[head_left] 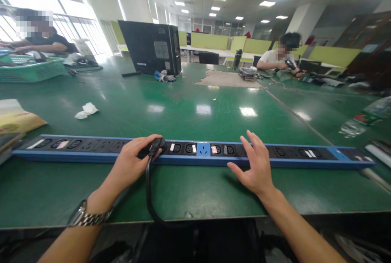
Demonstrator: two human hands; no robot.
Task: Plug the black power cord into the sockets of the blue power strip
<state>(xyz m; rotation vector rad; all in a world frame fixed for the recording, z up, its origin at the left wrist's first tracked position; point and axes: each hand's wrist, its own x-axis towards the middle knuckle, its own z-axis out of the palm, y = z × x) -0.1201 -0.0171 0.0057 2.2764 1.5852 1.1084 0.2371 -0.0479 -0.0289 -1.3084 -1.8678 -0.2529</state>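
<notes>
A long blue power strip [203,149] with black socket faces lies across the front of the green table. My left hand [131,159] is closed around a black power plug [156,145], which sits at the strip left of its middle. How deep the plug sits in a socket cannot be made out. Its thick black cable [149,191] hangs down over the table's front edge. Fingers spread, my right hand [255,165] hovers over the strip to the right of the blue middle socket and holds nothing.
Behind stand a black computer tower [149,47] and blue-white gloves [165,76]. A green basket [33,69] is at the left, crumpled tissue [87,110] nearer. A plastic bottle [366,116] lies at the right. Two people sit across the green table [195,197].
</notes>
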